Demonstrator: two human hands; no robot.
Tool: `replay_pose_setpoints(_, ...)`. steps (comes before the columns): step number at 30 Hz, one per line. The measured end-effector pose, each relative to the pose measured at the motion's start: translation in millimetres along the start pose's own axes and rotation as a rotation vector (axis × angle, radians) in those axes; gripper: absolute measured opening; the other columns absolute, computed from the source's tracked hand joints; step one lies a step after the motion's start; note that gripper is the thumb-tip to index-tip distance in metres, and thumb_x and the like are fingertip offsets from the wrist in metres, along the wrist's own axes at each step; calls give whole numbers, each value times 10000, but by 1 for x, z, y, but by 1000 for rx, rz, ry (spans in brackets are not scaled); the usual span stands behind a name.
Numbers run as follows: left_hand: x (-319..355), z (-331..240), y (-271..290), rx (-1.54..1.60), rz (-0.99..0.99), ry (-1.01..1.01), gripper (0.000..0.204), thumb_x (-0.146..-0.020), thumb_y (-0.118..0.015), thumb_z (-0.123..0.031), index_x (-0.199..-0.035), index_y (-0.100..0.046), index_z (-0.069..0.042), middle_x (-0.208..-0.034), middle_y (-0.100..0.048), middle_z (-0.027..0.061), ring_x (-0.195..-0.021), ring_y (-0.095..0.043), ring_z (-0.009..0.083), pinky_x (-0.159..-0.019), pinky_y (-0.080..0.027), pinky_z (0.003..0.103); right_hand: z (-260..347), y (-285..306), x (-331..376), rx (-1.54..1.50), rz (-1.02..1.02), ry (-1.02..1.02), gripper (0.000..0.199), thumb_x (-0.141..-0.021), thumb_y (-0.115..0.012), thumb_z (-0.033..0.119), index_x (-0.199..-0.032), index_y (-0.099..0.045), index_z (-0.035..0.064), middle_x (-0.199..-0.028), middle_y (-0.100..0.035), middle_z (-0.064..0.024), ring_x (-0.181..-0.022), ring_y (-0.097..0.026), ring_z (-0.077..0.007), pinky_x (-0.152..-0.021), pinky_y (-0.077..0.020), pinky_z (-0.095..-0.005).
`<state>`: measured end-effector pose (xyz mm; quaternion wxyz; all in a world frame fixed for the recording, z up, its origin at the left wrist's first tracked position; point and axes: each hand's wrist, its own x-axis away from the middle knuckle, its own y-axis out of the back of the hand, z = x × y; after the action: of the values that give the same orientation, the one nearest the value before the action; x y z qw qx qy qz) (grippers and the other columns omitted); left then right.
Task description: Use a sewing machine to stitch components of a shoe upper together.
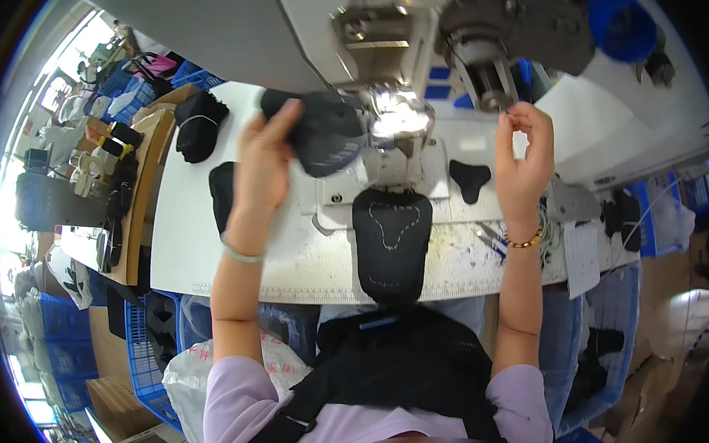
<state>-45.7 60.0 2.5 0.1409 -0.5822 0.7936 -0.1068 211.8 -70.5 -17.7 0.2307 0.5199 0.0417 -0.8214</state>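
Note:
My left hand (263, 164) is closed on a dark, curved fabric piece (327, 132) and holds it up beside the sewing machine's brightly lit needle area (400, 118). The hand is slightly blurred. Right of the needle, my right hand (526, 150) is raised with thumb and forefinger pinched together just under a metal cylinder (488, 80) on the machine head. Whatever lies between those fingertips is too small to make out. In front of the needle, a black padded piece (389, 243) with a white dashed outline reaches to the table's near edge. A small three-lobed black piece (470, 182) lies to its right.
On the white table (288, 262), a stack of black pieces (201, 127) and another black piece (222, 194) lie left. Thread snips (494, 240) and scraps are near my right wrist. Blue crates (149, 355) stand below left; a cluttered wooden shelf (149, 203) is beyond.

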Motion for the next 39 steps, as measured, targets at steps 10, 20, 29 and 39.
replay_pose_setpoints(10, 40, 0, 138, -1343, -453, -192, 478, -802, -714, -170, -1209, -519, -14, -1010, -608, 116, -937, -574, 199, -763, -477, 298, -24, 30, 66, 110, 753, -326, 270, -785, -693, 117, -883, -485, -23, -915, -478, -126, -845, -496, -297, -782, -426, -359)
replay_pose_setpoints(20, 74, 69, 11, -1106, 486, -406, 475, -774, -740, -265, -1118, -595, 30, -1116, -532, 170, -1039, -504, 307, -870, -436, 361, -28, 19, 74, 171, 634, -320, 103, -776, -609, 30, -769, -528, -32, -963, -561, -145, -889, -547, -321, -797, -450, -376)
replay_pose_setpoints(29, 91, 73, -3, -1237, 409, -524, 422, -754, -742, -234, -1084, -586, -21, -1061, -525, 102, -1000, -476, 298, -835, -435, 367, 63, 5, 86, 182, 534, -1, 136, -709, -606, -32, -771, -486, -13, -961, -555, -160, -852, -542, -316, -714, -471, -388)
replay_pose_setpoints(39, 105, 72, -37, 313, 126, 289, 234, -933, -594, -216, -1045, -506, -30, -945, -564, 19, -861, -531, 70, -734, -458, 218, 88, -15, 93, 110, 466, 112, 149, -708, -640, -23, -788, -516, -5, -994, -584, -140, -915, -593, -305, -755, -515, -363)
